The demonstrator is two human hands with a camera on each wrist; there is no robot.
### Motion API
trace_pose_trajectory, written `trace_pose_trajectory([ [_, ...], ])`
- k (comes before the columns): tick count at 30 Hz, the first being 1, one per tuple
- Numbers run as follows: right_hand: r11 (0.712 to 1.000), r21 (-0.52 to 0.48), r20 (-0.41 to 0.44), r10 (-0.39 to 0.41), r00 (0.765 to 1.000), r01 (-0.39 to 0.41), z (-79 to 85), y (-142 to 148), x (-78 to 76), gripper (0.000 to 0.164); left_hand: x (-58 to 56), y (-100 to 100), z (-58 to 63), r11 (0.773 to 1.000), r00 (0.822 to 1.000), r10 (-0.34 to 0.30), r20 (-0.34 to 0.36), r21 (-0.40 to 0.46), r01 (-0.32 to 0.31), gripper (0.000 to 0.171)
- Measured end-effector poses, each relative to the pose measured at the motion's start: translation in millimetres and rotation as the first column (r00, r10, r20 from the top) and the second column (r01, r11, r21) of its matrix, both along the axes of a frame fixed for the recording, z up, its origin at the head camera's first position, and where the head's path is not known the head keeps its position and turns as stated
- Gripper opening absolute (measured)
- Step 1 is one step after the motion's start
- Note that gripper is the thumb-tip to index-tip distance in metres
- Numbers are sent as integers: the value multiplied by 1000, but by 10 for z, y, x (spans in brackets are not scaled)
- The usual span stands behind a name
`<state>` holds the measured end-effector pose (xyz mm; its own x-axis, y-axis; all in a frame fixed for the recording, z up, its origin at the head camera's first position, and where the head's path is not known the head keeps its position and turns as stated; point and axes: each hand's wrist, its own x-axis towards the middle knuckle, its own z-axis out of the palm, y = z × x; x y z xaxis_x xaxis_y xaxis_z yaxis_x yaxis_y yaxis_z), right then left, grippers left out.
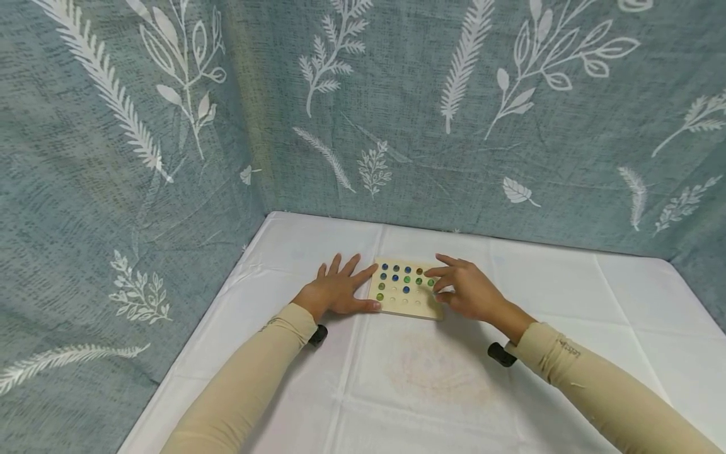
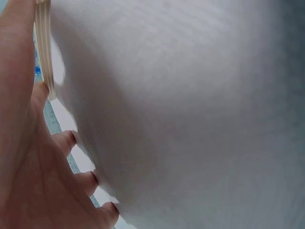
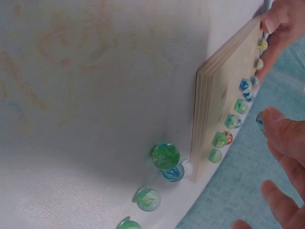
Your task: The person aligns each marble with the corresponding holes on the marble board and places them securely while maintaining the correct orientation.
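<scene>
A pale plywood board with rows of round hollows lies on the table, many hollows holding glass marbles in green, blue and amber. My left hand lies spread at its left side, straight index finger and thumb touching the edge; in the left wrist view the other fingertips rest on the cloth. Over the board's right part, my right hand pinches a small glass marble between thumb and finger. In the right wrist view that marble is held off the board, partly hidden by the thumb.
Several loose marbles lie on the cloth beside the board's right edge, among them a green marble and a clear-green marble; the right hand hides them in the head view. A white cloth covers the table, with patterned curtains behind.
</scene>
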<state>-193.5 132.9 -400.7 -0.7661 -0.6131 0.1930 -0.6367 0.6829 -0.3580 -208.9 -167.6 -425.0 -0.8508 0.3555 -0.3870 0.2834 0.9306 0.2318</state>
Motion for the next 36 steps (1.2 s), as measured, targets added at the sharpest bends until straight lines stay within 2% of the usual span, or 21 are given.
trace_pose_trajectory([
  [21, 1000, -3, 1, 12, 1000, -12, 19, -97, 32, 9, 16, -18, 13, 1000, 1000, -14, 1, -8, 14, 92],
  [36, 999, -9, 2, 36, 999, -36, 11, -125, -5, 11, 14, 3, 21, 1000, 1000, -13, -4, -19, 13, 91],
])
